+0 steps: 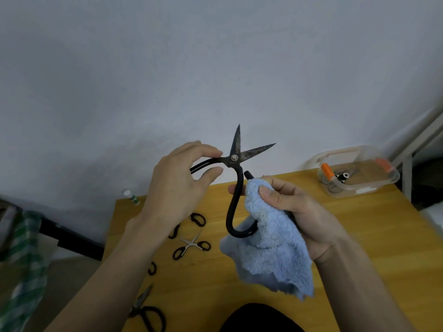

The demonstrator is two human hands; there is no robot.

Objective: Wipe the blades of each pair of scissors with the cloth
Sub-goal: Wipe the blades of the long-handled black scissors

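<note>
While I hold up: big scissors [236, 164], blades open, not wiped yet.
L hand [177, 185]: fingers pinch one handle.
R hand [297, 209]: grips cloth [271, 238] + other handle.
Next, I think: cloth up to blades.

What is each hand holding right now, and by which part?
The left hand pinches one handle of the large black scissors, just behind the pivot. The right hand grips the blue cloth bunched against the other handle loop. Blades are open, untouched.
</note>
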